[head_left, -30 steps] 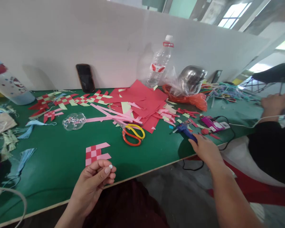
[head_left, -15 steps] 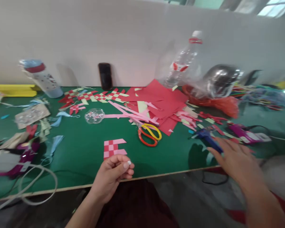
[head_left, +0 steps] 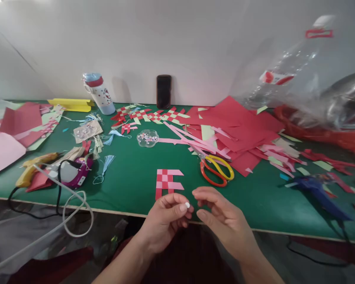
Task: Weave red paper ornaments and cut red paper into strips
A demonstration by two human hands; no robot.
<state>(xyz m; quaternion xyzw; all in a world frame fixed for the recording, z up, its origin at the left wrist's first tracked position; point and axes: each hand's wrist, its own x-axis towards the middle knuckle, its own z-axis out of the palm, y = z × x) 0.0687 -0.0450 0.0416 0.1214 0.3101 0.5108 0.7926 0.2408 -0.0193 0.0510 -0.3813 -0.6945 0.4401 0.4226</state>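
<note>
Left grip [head_left: 165, 223] pinches white bit [head_left: 187, 205]; right grip [head_left: 226, 219] — open.

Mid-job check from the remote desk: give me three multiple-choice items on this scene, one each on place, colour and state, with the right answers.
1. Where do the scissors lie relative to the woven paper piece?
A) To its right
B) To its left
C) On top of it

2. What colours is that piece?
A) Blue and white
B) Red and pink
C) Green and yellow

3. What is the left hand doing?
A) Gripping the scissors
B) Lying flat on the piece
C) Pinching a small white bit

Answers:
1. A, the scissors lie right of it, apart.
2. B, red and pink checks show.
3. C, the bit sits between thumb and finger.
</note>
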